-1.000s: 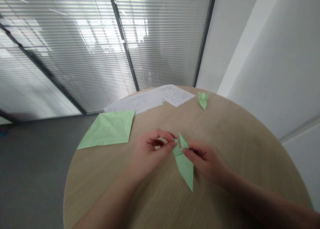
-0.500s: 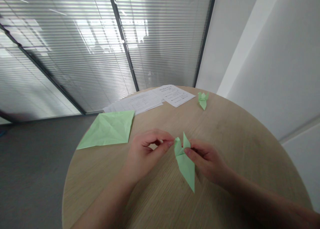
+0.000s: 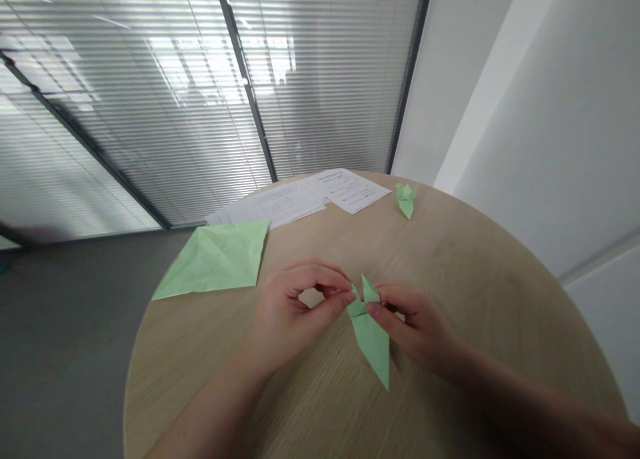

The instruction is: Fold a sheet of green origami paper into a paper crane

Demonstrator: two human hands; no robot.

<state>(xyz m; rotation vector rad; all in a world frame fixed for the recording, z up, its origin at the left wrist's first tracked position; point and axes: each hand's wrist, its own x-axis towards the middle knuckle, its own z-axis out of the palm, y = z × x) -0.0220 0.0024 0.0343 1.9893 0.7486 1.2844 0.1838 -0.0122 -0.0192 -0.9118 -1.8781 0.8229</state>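
A folded piece of light green origami paper (image 3: 373, 342) is held over the table, its long pointed end toward me and two narrow points at the far end. My left hand (image 3: 305, 305) pinches the left narrow point between thumb and index finger. On the other side, my right hand (image 3: 413, 319) grips the paper near the base of the right point, thumb on top and fingers behind. A small finished-looking green origami figure (image 3: 407, 200) rests at the far right of the table. An opened, creased green sheet (image 3: 220, 257) lies at the left edge.
White printed sheets (image 3: 280, 202) overlap along the far side of the round wooden table (image 3: 450, 265). Beyond stands a glass partition with blinds (image 3: 330, 79). A white wall (image 3: 560, 112) rises at the right, and grey floor (image 3: 75, 339) shows at the left.
My left fingertips have moved slightly right and now close over the left point of the folded paper. The right point leans a little more to the left.
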